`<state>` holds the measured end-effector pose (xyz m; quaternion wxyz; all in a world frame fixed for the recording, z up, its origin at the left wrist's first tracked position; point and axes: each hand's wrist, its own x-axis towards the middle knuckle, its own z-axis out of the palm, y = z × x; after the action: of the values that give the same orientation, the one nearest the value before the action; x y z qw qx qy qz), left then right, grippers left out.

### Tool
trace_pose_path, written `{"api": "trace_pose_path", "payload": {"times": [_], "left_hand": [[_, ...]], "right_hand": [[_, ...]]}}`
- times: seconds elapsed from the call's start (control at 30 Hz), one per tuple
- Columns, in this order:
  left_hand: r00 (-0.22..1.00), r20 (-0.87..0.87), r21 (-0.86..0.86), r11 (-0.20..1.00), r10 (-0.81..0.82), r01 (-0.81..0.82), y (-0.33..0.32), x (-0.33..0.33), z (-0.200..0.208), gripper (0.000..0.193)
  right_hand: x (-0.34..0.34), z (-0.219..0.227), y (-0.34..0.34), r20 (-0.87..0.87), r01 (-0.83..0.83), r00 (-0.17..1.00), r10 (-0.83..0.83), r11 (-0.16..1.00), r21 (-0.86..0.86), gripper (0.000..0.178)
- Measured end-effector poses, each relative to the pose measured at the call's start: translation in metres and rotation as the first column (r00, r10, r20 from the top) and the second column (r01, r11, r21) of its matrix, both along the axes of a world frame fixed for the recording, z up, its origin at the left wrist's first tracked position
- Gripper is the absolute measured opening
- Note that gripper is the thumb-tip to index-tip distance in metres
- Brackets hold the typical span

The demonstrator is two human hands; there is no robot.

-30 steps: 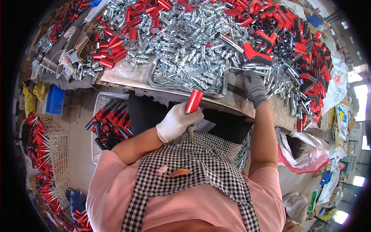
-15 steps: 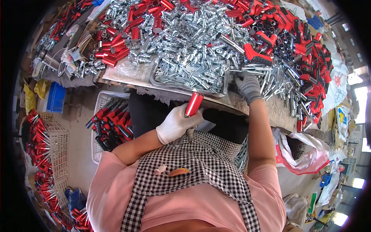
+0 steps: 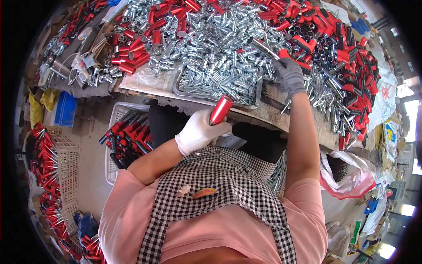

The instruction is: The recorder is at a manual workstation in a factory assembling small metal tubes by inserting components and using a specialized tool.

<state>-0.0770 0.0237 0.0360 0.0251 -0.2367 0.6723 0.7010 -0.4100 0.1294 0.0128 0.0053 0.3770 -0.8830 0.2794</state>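
Red and shiny, a tube (image 3: 222, 110) leans just on the wearer's side of the metal tray (image 3: 258, 94), the white-gloved left hand (image 3: 200, 133) closed round its lower end. Right of the tray, the grey-gloved right hand (image 3: 291, 77) lies against a red handle (image 3: 303, 65), fingers partly curled; whether it grips anything, I cannot tell. Silvery fittings (image 3: 211, 81) fill the tray and heap behind it on the bench (image 3: 323, 128).

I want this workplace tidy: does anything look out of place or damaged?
Yes. Metal pins lie loose on the table, right of the tray, as if spilled. Grey cloth below the table's front edge looks ragged. The gloves differ: white on the left hand, grey on the right hand.
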Motion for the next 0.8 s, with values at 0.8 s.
{"api": "trace_pose_path", "payload": {"times": [0.8], "left_hand": [[0.931,-0.112,-0.772,0.62,-0.347,0.138,-0.02,0.001,-0.042,0.029]], "right_hand": [[0.163,0.044,0.038,0.378,-0.743,0.607,0.699,0.668,-0.043,0.07]]}}
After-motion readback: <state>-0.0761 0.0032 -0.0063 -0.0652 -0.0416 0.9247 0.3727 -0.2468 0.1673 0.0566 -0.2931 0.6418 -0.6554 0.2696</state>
